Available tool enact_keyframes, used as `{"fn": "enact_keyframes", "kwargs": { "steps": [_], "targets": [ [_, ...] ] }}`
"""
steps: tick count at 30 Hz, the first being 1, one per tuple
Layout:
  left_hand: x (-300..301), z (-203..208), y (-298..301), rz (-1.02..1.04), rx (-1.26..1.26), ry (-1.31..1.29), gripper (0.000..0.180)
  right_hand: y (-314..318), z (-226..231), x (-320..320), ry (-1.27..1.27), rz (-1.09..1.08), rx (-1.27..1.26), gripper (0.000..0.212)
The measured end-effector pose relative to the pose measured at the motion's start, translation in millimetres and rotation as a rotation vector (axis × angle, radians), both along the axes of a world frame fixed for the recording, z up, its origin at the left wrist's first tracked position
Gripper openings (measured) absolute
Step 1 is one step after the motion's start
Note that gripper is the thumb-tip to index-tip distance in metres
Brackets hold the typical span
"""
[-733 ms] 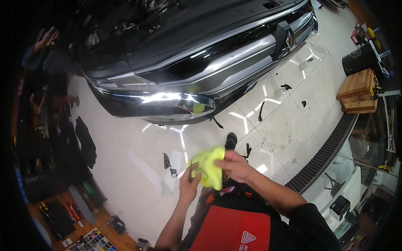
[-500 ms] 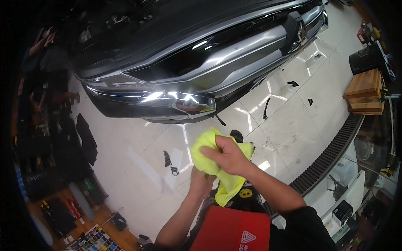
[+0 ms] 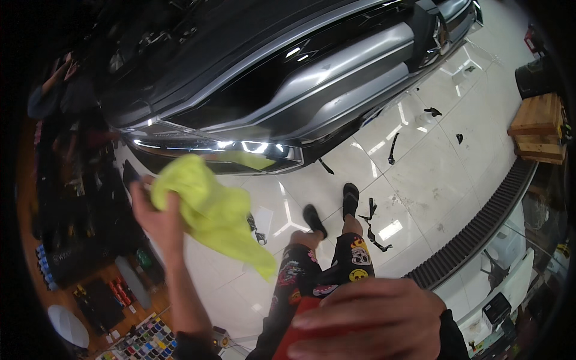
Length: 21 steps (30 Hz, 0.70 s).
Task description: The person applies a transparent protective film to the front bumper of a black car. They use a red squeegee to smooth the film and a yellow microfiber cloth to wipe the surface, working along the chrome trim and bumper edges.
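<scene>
My left hand [image 3: 159, 213] grips a crumpled yellow-green cloth [image 3: 207, 204], held up before the car's headlight [image 3: 240, 149]. The cloth's loose end hangs down to the right, and the headlight lens shows a yellow-green reflection. At the bottom of the view my right hand [image 3: 378, 318] is close up and blurred. Its fingers stretch leftward across a red panel [image 3: 294, 327] at my front, hiding most of it. I see nothing held in that hand, though its palm side is hidden.
A dark grey car front [image 3: 336, 78] fills the top. Black scraps [image 3: 393, 149] lie on the glossy white tiles near my feet [image 3: 350, 198]. Wooden boxes [image 3: 537, 129] and a ribbed black strip [image 3: 480, 231] line the right. Dark shelving with tools stands left; another person's arm [image 3: 54, 78] shows upper left.
My hands have separated. The left carried the cloth up and left toward the headlight; the right let go of it and came back to the red panel. The view shifted slightly.
</scene>
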<state>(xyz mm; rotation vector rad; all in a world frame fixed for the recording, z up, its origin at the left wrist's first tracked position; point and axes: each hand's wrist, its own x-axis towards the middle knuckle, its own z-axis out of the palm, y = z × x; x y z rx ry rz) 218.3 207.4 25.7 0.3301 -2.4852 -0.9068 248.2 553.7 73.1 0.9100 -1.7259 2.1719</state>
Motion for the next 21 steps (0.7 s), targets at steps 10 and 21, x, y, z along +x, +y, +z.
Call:
{"fn": "enact_keyframes", "kwargs": {
  "steps": [10, 21],
  "targets": [
    [-193.1, 30.3, -143.4, -0.168, -0.264, 0.283, 0.025, -134.6, -141.2, -68.8, -0.248, -0.750, 0.357, 0.060],
    [-229.8, -11.6, -180.1, -0.236, -0.122, 0.327, 0.028, -210.8, -143.8, -132.5, -0.461, -1.339, 0.428, 0.055]
  ]
}}
